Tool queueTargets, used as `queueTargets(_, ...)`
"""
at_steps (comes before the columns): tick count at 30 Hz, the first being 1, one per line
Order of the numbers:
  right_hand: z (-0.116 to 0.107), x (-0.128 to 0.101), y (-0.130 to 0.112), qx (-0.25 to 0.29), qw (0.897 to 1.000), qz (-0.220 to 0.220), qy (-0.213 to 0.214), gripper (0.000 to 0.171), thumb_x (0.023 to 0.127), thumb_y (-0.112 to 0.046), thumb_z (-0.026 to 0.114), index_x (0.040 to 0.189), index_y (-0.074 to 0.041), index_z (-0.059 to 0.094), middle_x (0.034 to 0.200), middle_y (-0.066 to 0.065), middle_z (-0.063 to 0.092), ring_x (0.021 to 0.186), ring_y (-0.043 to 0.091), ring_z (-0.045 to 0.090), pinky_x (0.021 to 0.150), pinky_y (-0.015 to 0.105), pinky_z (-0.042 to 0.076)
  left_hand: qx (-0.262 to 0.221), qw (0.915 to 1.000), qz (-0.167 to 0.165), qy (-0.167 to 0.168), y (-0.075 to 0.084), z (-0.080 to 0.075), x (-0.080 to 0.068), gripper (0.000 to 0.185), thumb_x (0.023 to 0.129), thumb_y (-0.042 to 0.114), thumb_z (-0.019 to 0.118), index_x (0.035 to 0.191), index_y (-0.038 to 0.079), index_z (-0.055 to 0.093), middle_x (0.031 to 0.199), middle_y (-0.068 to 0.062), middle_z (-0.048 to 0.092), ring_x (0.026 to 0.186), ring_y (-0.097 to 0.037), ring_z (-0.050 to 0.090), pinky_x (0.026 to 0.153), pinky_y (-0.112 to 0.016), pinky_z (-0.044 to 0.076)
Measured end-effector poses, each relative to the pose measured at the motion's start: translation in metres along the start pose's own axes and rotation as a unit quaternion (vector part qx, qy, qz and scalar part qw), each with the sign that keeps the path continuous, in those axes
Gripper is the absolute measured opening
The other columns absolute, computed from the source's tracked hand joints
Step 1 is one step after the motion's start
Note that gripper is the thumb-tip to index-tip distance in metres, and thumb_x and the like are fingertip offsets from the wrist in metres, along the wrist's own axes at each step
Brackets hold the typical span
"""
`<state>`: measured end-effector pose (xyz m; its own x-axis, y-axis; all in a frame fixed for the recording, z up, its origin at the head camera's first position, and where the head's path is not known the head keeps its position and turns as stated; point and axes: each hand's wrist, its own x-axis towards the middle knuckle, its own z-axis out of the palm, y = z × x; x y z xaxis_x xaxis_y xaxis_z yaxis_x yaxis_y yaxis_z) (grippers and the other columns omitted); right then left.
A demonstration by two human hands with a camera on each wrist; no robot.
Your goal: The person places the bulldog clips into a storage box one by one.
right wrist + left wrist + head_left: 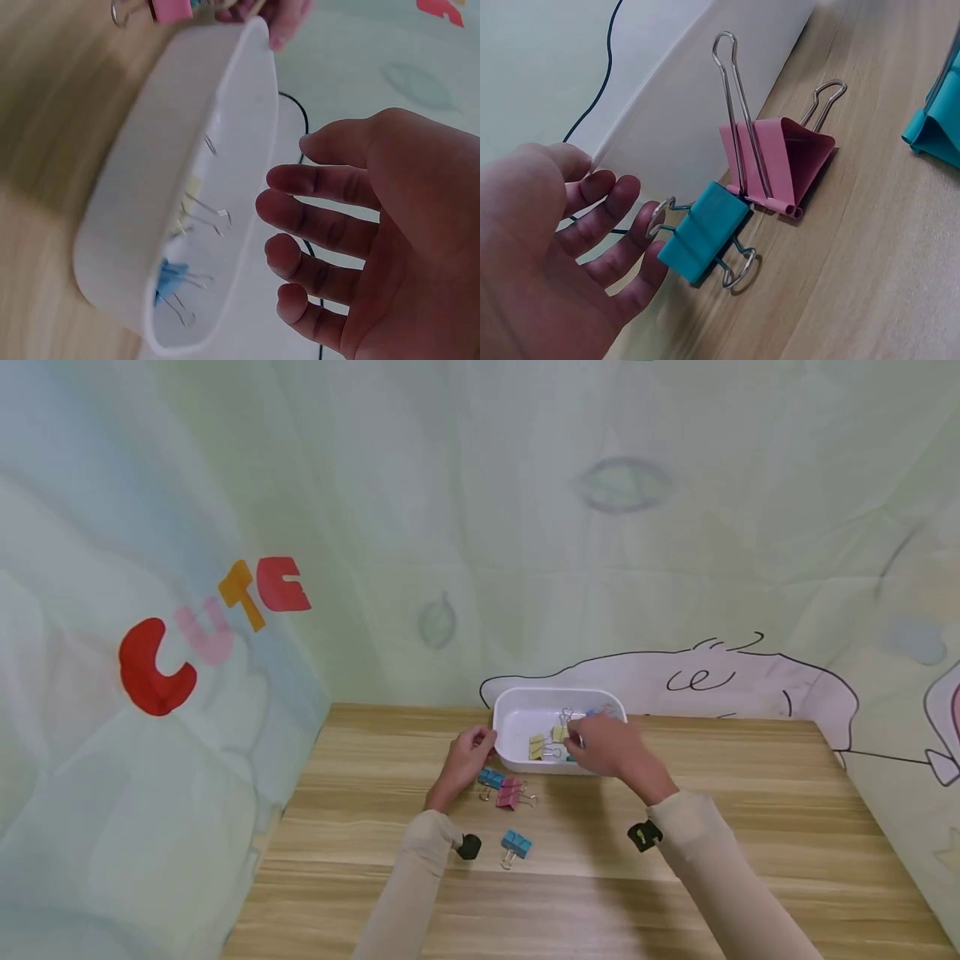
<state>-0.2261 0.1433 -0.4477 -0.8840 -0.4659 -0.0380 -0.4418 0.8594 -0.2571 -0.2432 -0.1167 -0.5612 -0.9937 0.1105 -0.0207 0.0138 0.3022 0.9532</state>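
A white plastic box (517, 767) contains yellow binder clips (537, 747) and a blue binder clip (171, 279). My left hand (467, 758) pinches the box's left rim between thumb and fingers; in the left wrist view its other fingers (619, 202) spread loosely below the rim. Just by that hand lie a teal-blue binder clip (705, 232) and a pink binder clip (780, 161) on the table. Over the box's right part is my right hand (611, 747), its fingers loosely bent. The right wrist view shows nothing between its fingers (322, 217).
Another blue binder clip (517, 843) lies nearer the front on the wood-grain table (360, 827). A printed curtain (390, 527) hangs behind the table and along its sides, close to the box's back edge.
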Motion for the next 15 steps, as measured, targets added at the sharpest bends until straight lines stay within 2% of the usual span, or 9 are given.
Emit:
queueTargets(3, 0.015, -0.004, -0.007, 0.016, 1.000, -0.006, -0.004, 0.020, 0.100, -0.023, 0.064, 0.082, -0.015, 0.064, 0.070, -0.004, 0.057, 0.063, 0.014, 0.050, 0.053, 0.031, 0.040, 0.000, 1.0000, -0.001, -0.001, -0.001, 0.001, 0.000, 0.034, 0.110, 0.025, 0.053, 0.108, -0.006, 0.064, 0.096, -0.020, 0.066, 0.091, -0.038, 0.064, 0.074, -0.029, 0.051)
queueTargets(8, 0.034, -0.007, -0.017, 0.038, 0.999, -0.012, -0.017, 0.022, 0.100, -0.024, 0.065, 0.079, -0.017, 0.062, 0.071, -0.005, 0.057, 0.065, 0.014, 0.052, 0.053, 0.033, 0.042, 0.002, 1.0000, -0.005, 0.000, -0.001, 0.001, 0.001, 0.032, 0.110, 0.024, 0.053, 0.108, -0.005, 0.065, 0.093, -0.014, 0.066, 0.088, -0.032, 0.064, 0.073, -0.029, 0.051)
queueTargets(15, 0.061, -0.010, -0.031, 0.066, 0.997, -0.033, -0.013, 0.021, 0.100, -0.020, 0.066, 0.080, -0.016, 0.064, 0.066, -0.007, 0.054, 0.061, 0.011, 0.049, 0.055, 0.029, 0.042, 0.004, 1.0000, -0.001, -0.002, -0.002, 0.001, 0.002, 0.032, 0.110, 0.024, 0.053, 0.107, -0.005, 0.065, 0.090, -0.010, 0.065, 0.083, -0.023, 0.062, 0.073, -0.029, 0.051)
